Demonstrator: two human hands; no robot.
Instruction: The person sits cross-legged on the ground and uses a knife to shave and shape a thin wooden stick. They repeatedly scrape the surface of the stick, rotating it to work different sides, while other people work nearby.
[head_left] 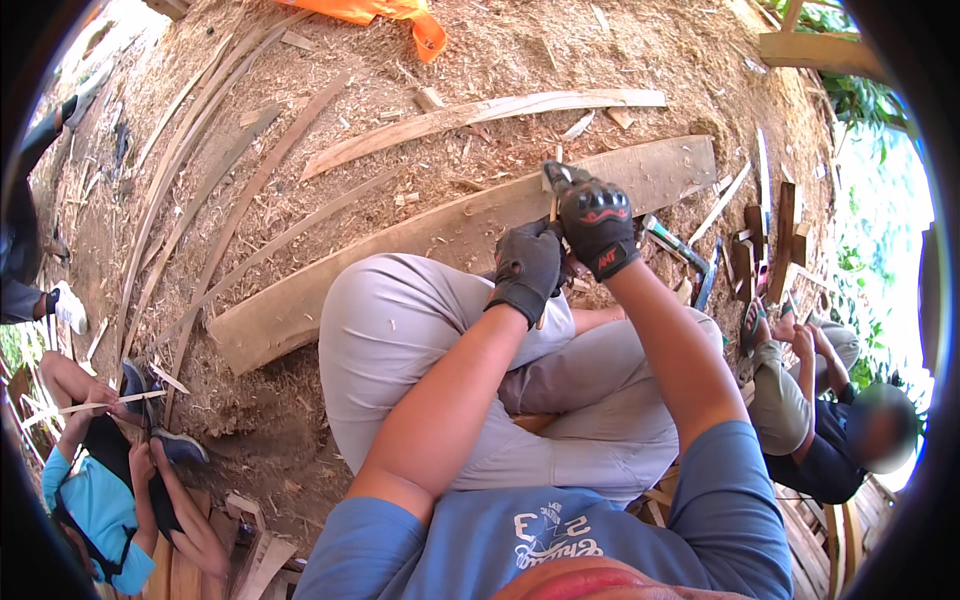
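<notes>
A thin wooden stick (pixel 553 207) runs upright between my hands, over the near edge of a long, wide plank (pixel 420 240). My left hand (pixel 527 266), in a dark work glove, is closed around the stick's lower part. Higher up and to the right, my right hand (pixel 597 215) wears a matching glove with hard knuckle guards. Its fingers are closed at the stick's upper part, and the tip sticks out past them. Whether a small blade is also in that fist is hidden. Both hands are above my crossed legs in light trousers.
Curved wooden strips (pixel 485 115) lie on shaving-covered ground ahead and left. Right of my hands is a green-and-black tool (pixel 668 240), with stacked wood blocks (pixel 785 235) beyond. People sit at lower left (pixel 110 490) and right (pixel 815 420). An orange cloth (pixel 370 10) lies far ahead.
</notes>
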